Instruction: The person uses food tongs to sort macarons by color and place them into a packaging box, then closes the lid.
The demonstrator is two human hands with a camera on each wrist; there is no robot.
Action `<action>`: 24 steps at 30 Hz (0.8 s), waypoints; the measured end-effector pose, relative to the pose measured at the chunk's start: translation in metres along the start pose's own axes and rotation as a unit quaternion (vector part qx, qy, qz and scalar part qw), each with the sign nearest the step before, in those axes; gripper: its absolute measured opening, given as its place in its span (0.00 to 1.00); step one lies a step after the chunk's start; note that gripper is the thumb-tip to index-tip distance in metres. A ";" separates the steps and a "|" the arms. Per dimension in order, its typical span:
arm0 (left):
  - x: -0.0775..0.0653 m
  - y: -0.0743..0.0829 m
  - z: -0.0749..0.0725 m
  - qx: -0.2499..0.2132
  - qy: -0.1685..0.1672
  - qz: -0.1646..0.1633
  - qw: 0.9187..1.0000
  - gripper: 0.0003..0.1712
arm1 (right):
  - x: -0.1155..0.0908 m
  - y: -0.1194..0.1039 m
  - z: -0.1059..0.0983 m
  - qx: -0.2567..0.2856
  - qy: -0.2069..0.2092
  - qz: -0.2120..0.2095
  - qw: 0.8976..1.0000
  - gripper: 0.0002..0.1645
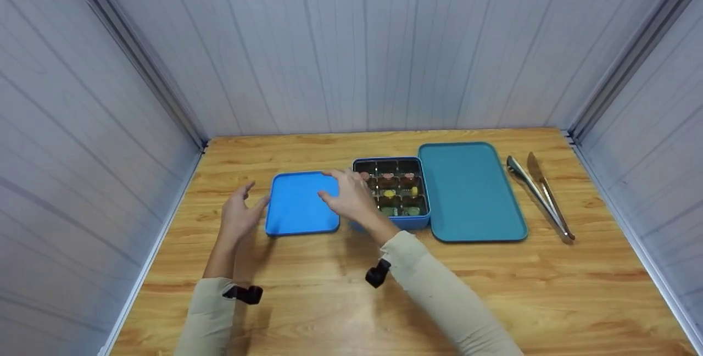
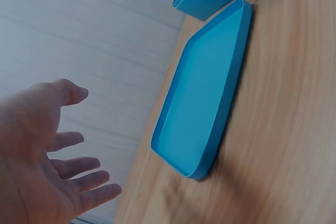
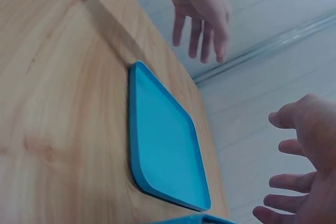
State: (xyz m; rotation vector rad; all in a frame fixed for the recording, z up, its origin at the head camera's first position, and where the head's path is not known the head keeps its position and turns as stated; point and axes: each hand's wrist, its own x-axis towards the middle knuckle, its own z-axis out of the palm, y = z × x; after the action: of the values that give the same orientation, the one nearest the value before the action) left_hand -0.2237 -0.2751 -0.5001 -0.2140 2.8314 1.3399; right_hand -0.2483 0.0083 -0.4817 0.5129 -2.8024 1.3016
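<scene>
A shallow blue lid (image 1: pixel 302 205) lies on the wooden table with its raised rim up. At its left edge is my left hand (image 1: pixel 239 216), thumb toward the rim and fingers spread, holding nothing. My right hand (image 1: pixel 354 196) hovers over the lid's right side, fingers apart and nothing held; it hides part of the blue box (image 1: pixel 406 223). That box stands right of the lid, uncovered, with a dark divided insert inside. Small pink, yellow and green pieces sit in several compartments. In the left wrist view the lid (image 2: pixel 197 93) shows bare inside.
A teal tray (image 1: pixel 475 196) lies against the box's right side. Farther right are metal tongs (image 1: pixel 535 191), their two arms spread at the far end. Pale panel walls (image 1: pixel 351 48) enclose the table at the back and both sides.
</scene>
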 end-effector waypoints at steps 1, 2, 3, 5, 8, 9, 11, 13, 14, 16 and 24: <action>0.002 0.001 -0.001 0.002 0.002 0.003 1.000 0.43 | 0.001 -0.001 0.004 0.010 -0.002 -0.001 1.000 0.31; 0.004 0.002 -0.002 0.002 0.004 0.005 1.000 0.43 | 0.001 -0.001 0.007 0.026 -0.007 0.000 1.000 0.32; 0.006 0.002 -0.002 0.002 0.003 0.007 1.000 0.43 | 0.002 -0.002 0.011 0.039 -0.011 0.001 0.999 0.33; 0.009 0.004 -0.002 0.000 -0.001 0.007 1.000 0.44 | 0.004 -0.002 0.017 0.061 -0.018 0.005 0.998 0.35; 0.014 0.006 -0.001 -0.012 -0.012 0.000 1.000 0.44 | 0.013 0.011 0.034 0.079 -0.010 0.010 0.997 0.38; 0.017 0.006 0.000 -0.016 -0.016 -0.003 1.000 0.44 | 0.014 0.013 0.038 0.083 -0.006 0.017 0.996 0.39; 0.022 0.006 0.002 -0.027 -0.024 -0.014 0.999 0.46 | 0.024 0.023 0.051 0.080 0.010 0.028 0.996 0.41; 0.027 0.004 0.004 -0.036 -0.031 -0.028 0.998 0.47 | 0.033 0.034 0.065 0.075 0.020 0.041 0.996 0.44; 0.029 0.003 0.005 -0.038 -0.034 -0.036 0.998 0.47 | 0.032 0.029 0.064 0.081 0.017 0.054 0.995 0.44; 0.033 0.001 0.008 -0.045 -0.037 -0.049 0.997 0.48 | 0.039 0.040 0.078 0.074 0.016 0.066 0.995 0.46; 0.040 -0.007 0.027 -0.059 -0.053 -0.085 0.993 0.52 | 0.035 0.041 0.093 0.050 -0.013 0.111 0.993 0.46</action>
State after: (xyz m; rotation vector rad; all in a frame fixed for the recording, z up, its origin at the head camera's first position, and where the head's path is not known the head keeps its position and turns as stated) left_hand -0.2641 -0.2633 -0.5250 -0.3647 2.5858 1.4363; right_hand -0.2821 -0.0466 -0.5684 0.2269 -2.8964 1.4886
